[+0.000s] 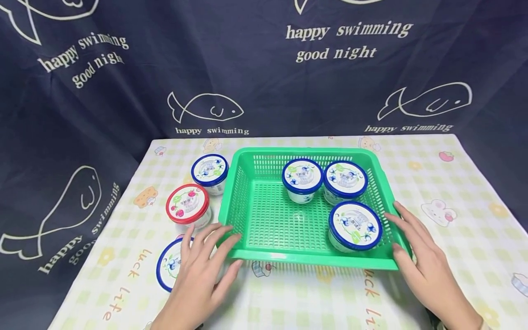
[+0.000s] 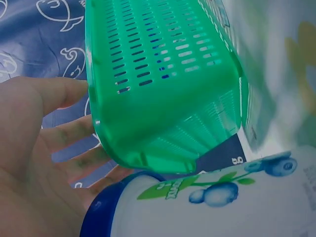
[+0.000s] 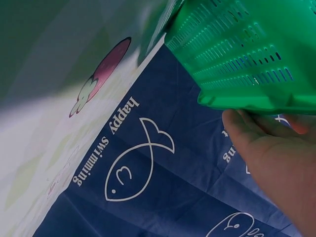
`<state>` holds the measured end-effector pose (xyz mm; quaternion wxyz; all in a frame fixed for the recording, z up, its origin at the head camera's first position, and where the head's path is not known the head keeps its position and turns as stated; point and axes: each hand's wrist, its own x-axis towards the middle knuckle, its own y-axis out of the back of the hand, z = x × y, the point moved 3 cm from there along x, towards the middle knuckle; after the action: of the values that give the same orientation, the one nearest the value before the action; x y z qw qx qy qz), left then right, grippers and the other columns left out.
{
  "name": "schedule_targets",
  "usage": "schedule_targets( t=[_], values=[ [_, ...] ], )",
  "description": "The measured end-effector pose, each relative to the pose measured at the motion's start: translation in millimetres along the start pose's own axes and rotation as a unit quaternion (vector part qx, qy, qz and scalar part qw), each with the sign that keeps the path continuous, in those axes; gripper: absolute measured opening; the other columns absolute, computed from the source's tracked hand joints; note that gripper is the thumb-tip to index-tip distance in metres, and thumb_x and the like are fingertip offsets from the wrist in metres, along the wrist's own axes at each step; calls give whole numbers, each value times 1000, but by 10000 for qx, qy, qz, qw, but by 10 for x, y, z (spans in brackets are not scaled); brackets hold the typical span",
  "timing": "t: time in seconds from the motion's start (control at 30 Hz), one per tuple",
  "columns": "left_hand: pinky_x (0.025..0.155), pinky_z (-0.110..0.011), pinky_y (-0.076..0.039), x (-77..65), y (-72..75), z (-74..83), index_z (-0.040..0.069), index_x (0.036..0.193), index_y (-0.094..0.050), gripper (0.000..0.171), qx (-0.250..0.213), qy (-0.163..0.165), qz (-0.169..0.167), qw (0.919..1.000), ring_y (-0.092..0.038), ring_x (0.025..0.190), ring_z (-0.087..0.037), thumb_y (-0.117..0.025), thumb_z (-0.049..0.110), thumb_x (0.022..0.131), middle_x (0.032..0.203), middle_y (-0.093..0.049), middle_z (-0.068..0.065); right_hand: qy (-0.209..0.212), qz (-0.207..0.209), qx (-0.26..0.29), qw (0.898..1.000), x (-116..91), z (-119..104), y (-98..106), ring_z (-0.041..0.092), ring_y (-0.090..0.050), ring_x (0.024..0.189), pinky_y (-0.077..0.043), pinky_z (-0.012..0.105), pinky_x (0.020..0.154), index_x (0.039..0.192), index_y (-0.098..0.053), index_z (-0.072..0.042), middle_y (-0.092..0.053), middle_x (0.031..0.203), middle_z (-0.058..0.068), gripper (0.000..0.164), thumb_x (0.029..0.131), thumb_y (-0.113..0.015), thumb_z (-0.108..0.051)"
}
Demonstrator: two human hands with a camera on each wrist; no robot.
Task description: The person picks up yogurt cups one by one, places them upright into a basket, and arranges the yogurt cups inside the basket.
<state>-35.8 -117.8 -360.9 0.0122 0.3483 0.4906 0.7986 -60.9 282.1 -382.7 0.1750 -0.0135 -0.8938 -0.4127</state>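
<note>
A green plastic basket (image 1: 288,259) stands between both hands, holding three blue-lidded tubs with blueberry prints: one at back middle (image 1: 303,176), one beside it (image 1: 345,181) and one at the front right (image 1: 355,227). My left hand (image 1: 202,270) reaches over the basket's front left corner, fingers spread loosely at the rim. My right hand (image 1: 426,266) touches the right rim near the front corner with loosely extended fingers. Partly hidden behind the left hand is another blue-lidded tub (image 1: 168,266), whose printed side (image 2: 217,207) shows close up in the left wrist view.
Left of the basket stand a red-lidded tub (image 1: 187,204) with a berry print and, behind it, a blue-lidded tub (image 1: 210,172). A checked, patterned cloth (image 1: 466,256) covers the table. A dark blue curtain (image 1: 268,73) with fish drawings hangs behind and around it.
</note>
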Motion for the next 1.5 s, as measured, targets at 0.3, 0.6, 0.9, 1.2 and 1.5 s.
schedule_targets(
  t=[0.3,0.6,0.9,1.2,1.5],
  values=[
    [112,-66,-10,6,45,-35,17,128,-63,39,102,202,-87,9997,-40,134,-33,-54,41,99,140,-53,-6,-21,-36,-66,10000,3,0,0,5,-18,148,-11,18,112,151,-44,-21,-26,163,-1,61,94,-53,-1],
    [111,-67,-11,-16,73,-67,16,130,-62,42,239,401,-215,9987,-39,134,-35,-53,43,99,141,-51,-8,-52,-59,-62,9999,0,8,-3,6,-17,148,-11,19,113,151,-44,-21,-25,163,0,60,94,-53,-2],
    [114,-64,-8,-90,99,-109,16,134,-60,48,464,672,-448,9957,-36,136,-31,-54,46,98,142,-49,-8,-61,-29,-67,10000,-6,15,3,2,-17,147,-10,14,110,150,-45,-21,-25,163,-3,59,94,-52,-3],
    [114,-64,-7,-162,138,-147,17,136,-58,50,563,764,-530,9941,-36,136,-33,-56,47,97,145,-48,-8,31,30,-51,10000,6,16,0,3,-17,148,-10,14,110,150,-45,-21,-26,163,-1,60,94,-52,-2],
    [112,-65,-10,-231,177,-216,15,132,-60,49,700,992,-415,9917,-36,134,-36,-55,49,96,142,-49,-11,183,111,-14,9998,15,0,-2,9,-17,149,-9,15,112,149,-46,-18,-27,162,-1,60,92,-54,-1]
  ],
)
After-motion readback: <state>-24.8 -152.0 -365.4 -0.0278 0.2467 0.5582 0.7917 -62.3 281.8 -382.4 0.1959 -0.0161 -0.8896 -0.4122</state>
